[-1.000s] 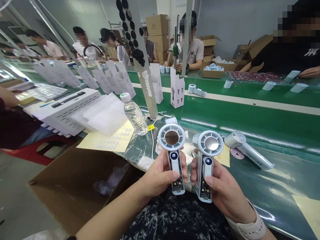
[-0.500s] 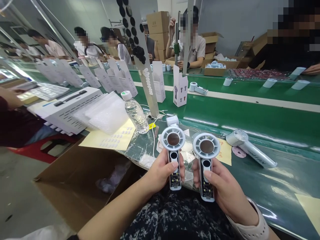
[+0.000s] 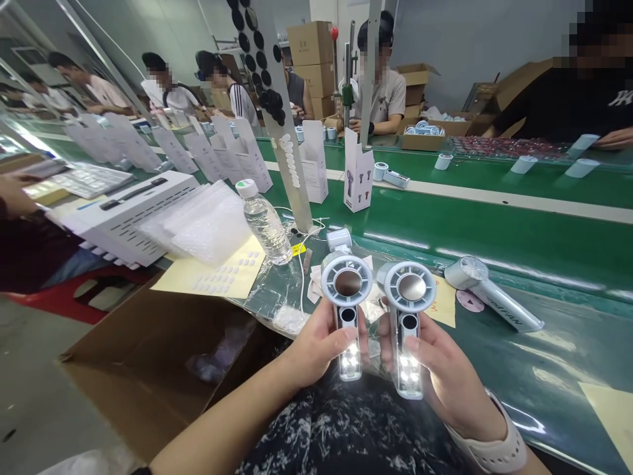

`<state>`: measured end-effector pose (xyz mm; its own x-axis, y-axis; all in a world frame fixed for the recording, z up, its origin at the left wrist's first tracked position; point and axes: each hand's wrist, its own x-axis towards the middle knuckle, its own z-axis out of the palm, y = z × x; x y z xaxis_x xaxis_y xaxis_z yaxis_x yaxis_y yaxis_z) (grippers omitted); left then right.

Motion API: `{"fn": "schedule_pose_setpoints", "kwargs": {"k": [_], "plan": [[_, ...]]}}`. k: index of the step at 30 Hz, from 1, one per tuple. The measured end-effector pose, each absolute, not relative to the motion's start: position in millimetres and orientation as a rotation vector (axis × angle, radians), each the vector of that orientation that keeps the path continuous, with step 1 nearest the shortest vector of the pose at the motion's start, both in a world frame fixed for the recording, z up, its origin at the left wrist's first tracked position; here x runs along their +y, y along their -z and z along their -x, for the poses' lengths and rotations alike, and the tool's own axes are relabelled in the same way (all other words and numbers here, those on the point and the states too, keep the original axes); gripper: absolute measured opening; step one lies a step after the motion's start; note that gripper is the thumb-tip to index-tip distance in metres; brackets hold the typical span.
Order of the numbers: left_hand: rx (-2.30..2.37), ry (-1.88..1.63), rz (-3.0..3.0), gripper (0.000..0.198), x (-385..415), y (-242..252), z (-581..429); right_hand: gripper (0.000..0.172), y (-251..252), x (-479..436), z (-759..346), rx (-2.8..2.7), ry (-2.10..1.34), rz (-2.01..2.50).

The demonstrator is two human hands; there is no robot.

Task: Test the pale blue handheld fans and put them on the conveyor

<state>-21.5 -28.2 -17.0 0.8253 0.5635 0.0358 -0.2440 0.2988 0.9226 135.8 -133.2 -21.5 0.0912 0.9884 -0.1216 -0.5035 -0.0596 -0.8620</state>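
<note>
My left hand (image 3: pixel 316 343) is closed round the handle of a light-blue handheld fan (image 3: pixel 347 282), its thumb on the front of the handle. A second, matching handheld fan (image 3: pixel 410 287) is gripped by my right hand (image 3: pixel 445 369), the thumb likewise on the handle's front. Both fans stand upright side by side, apart from each other, with bright lights glowing in their lower handles. Each has a round ring head with a dark disc in the middle. Behind the left one, another fan (image 3: pixel 339 239) is partly hidden. To the right lies a fan in clear wrapping (image 3: pixel 494 297).
A water bottle (image 3: pixel 267 224) stands by the metal post (image 3: pixel 291 158). Yellow sticker sheets (image 3: pixel 173 282) and plastic bags (image 3: pixel 198 224) lie to the left, above an open carton (image 3: pixel 123 369). A green conveyor (image 3: pixel 469 224) carries a printed box (image 3: pixel 357 178). Several co-workers sit beyond.
Lights in both fan handles have come on; before, the handles showed a dark board. The fan heads have tilted slightly. Both hands keep their grip.
</note>
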Motion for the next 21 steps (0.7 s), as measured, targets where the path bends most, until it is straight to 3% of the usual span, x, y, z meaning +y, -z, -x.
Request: {"fn": "schedule_pose_setpoints", "kwargs": {"k": [7, 9, 13, 21], "plan": [[0.475, -0.566, -1.195, 0.045, -26, 17, 22, 0.03, 24, -131, -135, -0.555, -1.14, 1.095], [0.518, -0.555, -1.144, 0.049, -27, 23, 20, 0.031, 25, -132, -136, -0.477, -1.215, 1.014], [0.413, -0.577, -1.009, 0.037, -30, 31, 17, 0.04, 22, -135, -140, -0.445, -1.467, 0.819], [0.255, -0.539, -0.973, 0.036, -38, -3, 29, 0.033, 4, -151, -133, -0.371, -1.443, 0.799]]}}
